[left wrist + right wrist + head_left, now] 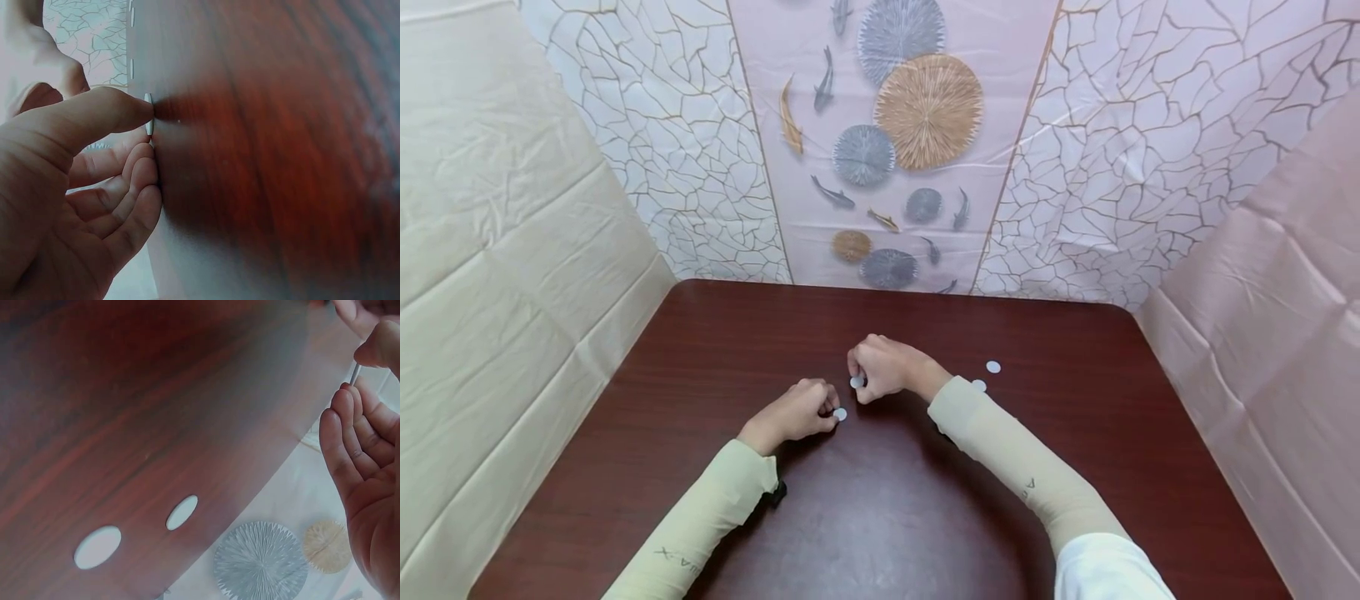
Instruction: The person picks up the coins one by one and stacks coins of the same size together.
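Near the middle of the table, my left hand (796, 410) pinches a small white disc (840, 414) by its edges, between thumb and finger. The left wrist view shows this disc (149, 114) edge-on, flat against the tabletop. Just beyond and to the right, my right hand (884, 367) pinches another white disc (857, 382). In the right wrist view that disc (355, 374) appears as a thin line between thumb and fingertip. The other fingers of both hands are bent. A small gap separates the two held discs.
Two more white discs, a farther one (993, 367) and a nearer one (979, 385), lie beyond my right forearm. The dark reddish wooden table (737, 333) ends at a patterned cloth backdrop (880, 192). Plain cloth walls (497, 275) flank both sides.
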Tool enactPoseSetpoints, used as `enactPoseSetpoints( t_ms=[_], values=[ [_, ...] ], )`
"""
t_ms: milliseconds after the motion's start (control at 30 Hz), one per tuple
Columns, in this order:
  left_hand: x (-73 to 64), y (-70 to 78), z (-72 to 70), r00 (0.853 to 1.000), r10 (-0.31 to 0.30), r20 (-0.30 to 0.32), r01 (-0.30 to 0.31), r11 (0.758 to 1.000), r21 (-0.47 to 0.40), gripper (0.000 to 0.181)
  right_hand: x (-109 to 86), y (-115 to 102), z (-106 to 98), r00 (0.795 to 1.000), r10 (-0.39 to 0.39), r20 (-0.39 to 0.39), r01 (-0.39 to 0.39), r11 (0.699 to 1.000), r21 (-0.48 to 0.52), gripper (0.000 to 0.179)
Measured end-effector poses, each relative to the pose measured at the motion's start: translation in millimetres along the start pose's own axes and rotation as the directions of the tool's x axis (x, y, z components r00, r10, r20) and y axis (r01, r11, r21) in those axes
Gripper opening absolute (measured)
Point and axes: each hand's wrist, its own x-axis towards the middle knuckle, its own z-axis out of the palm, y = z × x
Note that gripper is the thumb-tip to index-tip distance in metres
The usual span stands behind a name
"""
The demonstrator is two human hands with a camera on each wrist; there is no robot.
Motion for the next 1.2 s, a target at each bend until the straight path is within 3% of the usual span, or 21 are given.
enactPoseSetpoints(
  t_ms=[500,1200],
  values=[
    [1.3,-1.5,1.8,0.997,0.062,-0.039,-0.060,0.997,0.038,0.008,-4.2,-20.0,19.2,0.999,-0.050,-0.005,0.050,0.999,-0.003,0.018],
    [1.1,-4.5,5.1,0.996,0.079,-0.049,-0.078,0.997,0.027,0.007,-5.5,-27.7,38.8,0.999,-0.042,-0.001,0.042,0.999,0.031,0.018]
  ],
)
